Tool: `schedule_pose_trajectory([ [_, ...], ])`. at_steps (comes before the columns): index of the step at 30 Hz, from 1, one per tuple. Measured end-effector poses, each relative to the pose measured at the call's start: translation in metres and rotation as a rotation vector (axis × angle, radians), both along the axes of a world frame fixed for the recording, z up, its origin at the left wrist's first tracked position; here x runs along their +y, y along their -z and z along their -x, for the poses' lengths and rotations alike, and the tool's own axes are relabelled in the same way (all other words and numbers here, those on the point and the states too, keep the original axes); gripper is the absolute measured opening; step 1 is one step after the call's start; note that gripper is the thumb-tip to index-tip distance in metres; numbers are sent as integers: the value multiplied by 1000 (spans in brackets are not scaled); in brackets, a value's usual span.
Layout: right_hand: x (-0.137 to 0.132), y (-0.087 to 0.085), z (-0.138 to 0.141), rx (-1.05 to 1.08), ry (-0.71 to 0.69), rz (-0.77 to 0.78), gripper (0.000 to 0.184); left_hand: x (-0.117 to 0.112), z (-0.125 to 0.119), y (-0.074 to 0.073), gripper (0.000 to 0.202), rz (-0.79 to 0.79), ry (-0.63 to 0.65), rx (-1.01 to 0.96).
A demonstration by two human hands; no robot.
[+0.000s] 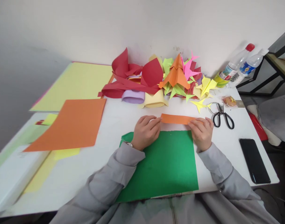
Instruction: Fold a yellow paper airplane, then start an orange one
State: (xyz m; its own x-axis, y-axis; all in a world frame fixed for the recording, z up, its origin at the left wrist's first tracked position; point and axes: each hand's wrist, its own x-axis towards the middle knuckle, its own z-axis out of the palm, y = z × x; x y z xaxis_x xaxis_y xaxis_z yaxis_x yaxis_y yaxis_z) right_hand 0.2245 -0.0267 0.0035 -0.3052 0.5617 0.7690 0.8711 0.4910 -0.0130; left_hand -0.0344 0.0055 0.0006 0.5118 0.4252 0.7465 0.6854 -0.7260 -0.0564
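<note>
An orange paper strip stretches between my two hands, just above the far edge of a green sheet of paper. My left hand pinches the strip's left end between thumb and fingers. At the other end, my right hand grips it the same way, its fingers lying over that tip. Both wrists rest near the green sheet, whose far left corner curls up beside my left hand. Black-handled scissors lie partly spread, just beyond my right hand.
Folded paper planes and red paper loops pile up against the wall. A large orange sheet lies left, over yellow paper. Right are a phone, a wrapped snack and two bottles, one red-capped.
</note>
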Motion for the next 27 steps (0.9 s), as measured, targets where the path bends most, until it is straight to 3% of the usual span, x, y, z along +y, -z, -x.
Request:
schedule_pose_trajectory([
  [15,0,4,-3,10,-6,24,23,2,3,2,19,-10,-3,-48],
  [22,1,3,-3,18,-29,10,24,3,7,6,21,79,-9,-73],
  [27,1,0,-2,23,-33,3,23,3,6,1,20,-25,9,-59],
])
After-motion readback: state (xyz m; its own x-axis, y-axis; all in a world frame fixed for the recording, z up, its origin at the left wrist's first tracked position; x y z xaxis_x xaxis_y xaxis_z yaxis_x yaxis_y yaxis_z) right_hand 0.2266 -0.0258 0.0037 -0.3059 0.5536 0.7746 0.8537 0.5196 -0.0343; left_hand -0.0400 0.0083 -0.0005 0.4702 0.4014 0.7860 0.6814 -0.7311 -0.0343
